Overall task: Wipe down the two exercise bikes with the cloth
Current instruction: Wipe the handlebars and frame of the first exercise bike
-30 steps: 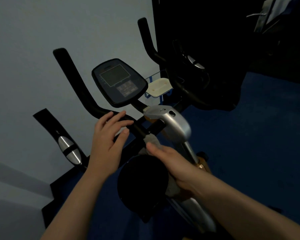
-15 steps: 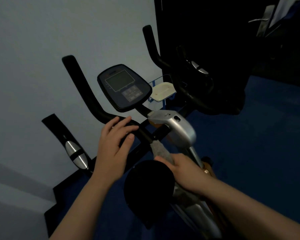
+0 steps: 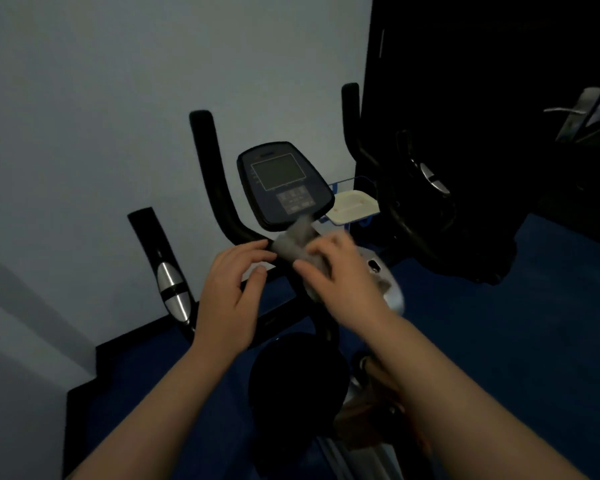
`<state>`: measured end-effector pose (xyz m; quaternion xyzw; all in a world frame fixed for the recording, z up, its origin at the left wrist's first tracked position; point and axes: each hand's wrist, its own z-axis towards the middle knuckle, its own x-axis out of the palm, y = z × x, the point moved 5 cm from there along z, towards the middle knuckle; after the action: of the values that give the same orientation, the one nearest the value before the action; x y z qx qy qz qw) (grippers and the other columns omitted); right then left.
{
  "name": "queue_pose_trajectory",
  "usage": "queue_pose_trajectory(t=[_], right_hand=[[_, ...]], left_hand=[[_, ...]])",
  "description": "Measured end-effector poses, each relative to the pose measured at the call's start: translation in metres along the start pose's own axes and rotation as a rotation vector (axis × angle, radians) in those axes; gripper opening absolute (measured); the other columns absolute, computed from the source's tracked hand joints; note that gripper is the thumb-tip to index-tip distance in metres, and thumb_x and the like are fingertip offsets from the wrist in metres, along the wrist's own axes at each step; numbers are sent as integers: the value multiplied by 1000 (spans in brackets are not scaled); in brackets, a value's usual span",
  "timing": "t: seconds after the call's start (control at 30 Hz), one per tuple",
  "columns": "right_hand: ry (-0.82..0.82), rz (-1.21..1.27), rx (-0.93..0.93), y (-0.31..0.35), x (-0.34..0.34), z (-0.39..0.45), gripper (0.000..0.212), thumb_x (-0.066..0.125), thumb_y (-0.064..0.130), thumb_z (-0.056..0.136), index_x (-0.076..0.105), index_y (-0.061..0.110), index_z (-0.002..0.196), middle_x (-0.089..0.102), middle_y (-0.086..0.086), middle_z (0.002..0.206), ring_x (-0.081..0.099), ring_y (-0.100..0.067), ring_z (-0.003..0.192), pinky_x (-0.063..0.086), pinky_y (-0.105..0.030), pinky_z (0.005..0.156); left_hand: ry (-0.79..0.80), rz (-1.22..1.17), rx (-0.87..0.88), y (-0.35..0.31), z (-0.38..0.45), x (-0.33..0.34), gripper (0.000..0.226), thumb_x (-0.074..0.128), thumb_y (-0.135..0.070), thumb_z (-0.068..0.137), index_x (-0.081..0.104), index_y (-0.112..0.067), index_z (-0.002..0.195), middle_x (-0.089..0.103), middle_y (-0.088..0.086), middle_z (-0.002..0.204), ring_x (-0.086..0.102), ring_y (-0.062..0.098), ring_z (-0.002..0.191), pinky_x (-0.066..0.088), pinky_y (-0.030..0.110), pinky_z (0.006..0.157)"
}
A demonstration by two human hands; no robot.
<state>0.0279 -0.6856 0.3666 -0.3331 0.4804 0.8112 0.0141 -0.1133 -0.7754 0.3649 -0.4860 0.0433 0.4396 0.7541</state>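
Observation:
A black exercise bike stands in front of me, its console [image 3: 284,183] tilted toward me above the handlebar [image 3: 219,188]. My right hand [image 3: 340,275] grips a grey cloth [image 3: 293,242] and presses it on the handlebar centre just below the console. My left hand [image 3: 231,292] hovers beside the cloth at the left bar, fingers spread, holding nothing. The black saddle [image 3: 297,382] is below my hands. Another dark bike's handlebar [image 3: 399,216] shows at the right, mostly lost in shadow.
A pale wall [image 3: 118,98] runs close behind the bike on the left. A white tray [image 3: 352,206] in a blue wire rack sits behind the console. A dark door with a metal handle [image 3: 565,110] is at the upper right. Blue floor [image 3: 516,323] spreads to the right.
My right hand has lifted the cloth from the silver post near the saddle up to the handlebar centre under the console. My left hand has stayed by the left bar.

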Motion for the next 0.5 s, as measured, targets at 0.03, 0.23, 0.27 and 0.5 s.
queue_pose_trajectory(t=[0.03,0.23,0.27,0.5], right_hand=[[-20,16,-10,-5,7,-8,13,64,30,91,62,21,101,50,6,106,51,-8,96,43,-25,84],[-56,58,-119,-15,-9,-29,13,73,30,84,71,40,89,59,11,83,58,-1,83,39,-6,71],[-32,18,-144,-8,-9,-19,8,74,30,83,73,34,90,58,9,83,57,-1,82,39,-6,70],[265,-43,-186,14,16,-9,34,55,32,96,60,23,128,42,19,103,48,9,98,38,-4,83]], left_hand=[[-27,-9,-17,1,-1,-2,26,46,-16,91,68,-19,105,61,-10,121,49,-1,116,29,6,96],[-219,-90,-33,4,-8,-12,22,46,-10,92,66,-19,97,64,-8,109,57,6,109,38,12,93],[-237,-92,-27,3,-8,-13,22,46,-8,92,65,-19,97,64,-7,108,57,6,108,39,13,93],[-225,84,65,11,-18,-34,23,46,-13,92,67,-15,102,65,-7,111,57,5,108,39,31,103]])
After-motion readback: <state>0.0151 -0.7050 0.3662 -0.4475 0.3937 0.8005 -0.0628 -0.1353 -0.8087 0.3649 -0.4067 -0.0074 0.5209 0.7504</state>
